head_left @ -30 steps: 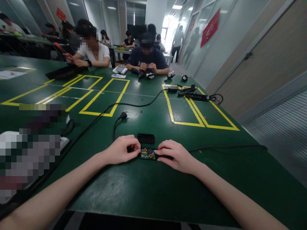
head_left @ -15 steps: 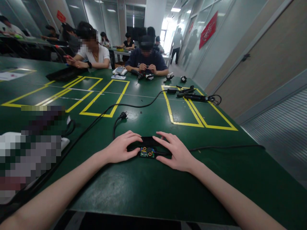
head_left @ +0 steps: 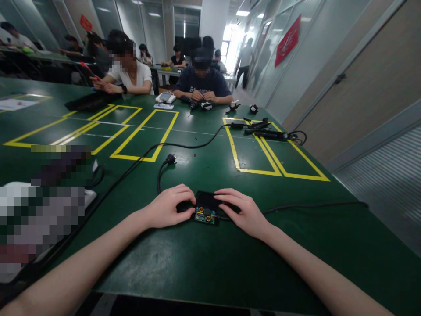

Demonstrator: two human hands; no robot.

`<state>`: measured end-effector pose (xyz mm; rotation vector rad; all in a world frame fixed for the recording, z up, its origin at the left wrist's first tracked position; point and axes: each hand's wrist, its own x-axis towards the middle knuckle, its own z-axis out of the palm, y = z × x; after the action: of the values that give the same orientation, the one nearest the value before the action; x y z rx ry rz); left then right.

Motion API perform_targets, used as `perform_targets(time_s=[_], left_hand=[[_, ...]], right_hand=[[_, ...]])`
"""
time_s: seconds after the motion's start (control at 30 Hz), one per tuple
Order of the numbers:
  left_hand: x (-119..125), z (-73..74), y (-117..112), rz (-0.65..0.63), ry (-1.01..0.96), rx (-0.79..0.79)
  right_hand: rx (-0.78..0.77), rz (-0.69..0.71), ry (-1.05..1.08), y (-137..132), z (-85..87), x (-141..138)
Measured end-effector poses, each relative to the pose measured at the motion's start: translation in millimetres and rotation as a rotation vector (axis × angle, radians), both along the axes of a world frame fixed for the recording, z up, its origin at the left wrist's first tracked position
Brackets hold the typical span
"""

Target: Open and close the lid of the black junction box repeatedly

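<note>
A small black power adapter (head_left: 206,202) lies open on the green table (head_left: 204,259), with a green circuit board (head_left: 204,215) and copper coils showing at its near side. My left hand (head_left: 168,205) grips its left end with curled fingers. My right hand (head_left: 242,210) grips its right end, fingers laid over the black shell. A black cable (head_left: 312,205) runs from the adapter to the right. Another black cord ends in a plug (head_left: 169,159) beyond my left hand.
Yellow taped rectangles (head_left: 146,131) mark the table. Black tools and cables (head_left: 266,131) lie at the far right. Two people (head_left: 200,81) sit across the table working with small parts. A blurred white object (head_left: 39,215) sits at the left.
The separate black shell that lay behind the board is now held over the board between both hands. Both hands reached forward, then drew back around it.
</note>
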<state>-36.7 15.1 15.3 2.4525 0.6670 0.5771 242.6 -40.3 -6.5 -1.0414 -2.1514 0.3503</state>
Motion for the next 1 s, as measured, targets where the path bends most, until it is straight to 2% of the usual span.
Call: perform_targets(time_s=[0.17, 0.33, 0.5, 0.6, 0.83, 1.0], left_hand=[[0, -2.8, 1, 0.03, -0.041, -0.042], [-1, -2.8, 1, 0.063, -0.029, -0.047], [-1, -0.8, -2, 0.105, -0.028, -0.116], [0, -0.1, -4, 0.094, -0.046, -0.161], [-1, -0.9, -6, 0.03, -0.087, -0.086], [-1, 1.4, -8, 0.016, -0.039, -0.093]], right_hand=[[-0.008, 0.105, 0.051, -4, 2.8, -3], [0.018, 0.083, 0.084, -5, 4.3, -4], [-0.056, 0.113, 0.172, -7, 7.3, -5], [-0.052, 0.129, 0.149, -7, 9.4, -4], [0.021, 0.254, 0.069, -10, 13.0, -4], [0.016, 0.242, 0.02, -11, 12.4, -4]])
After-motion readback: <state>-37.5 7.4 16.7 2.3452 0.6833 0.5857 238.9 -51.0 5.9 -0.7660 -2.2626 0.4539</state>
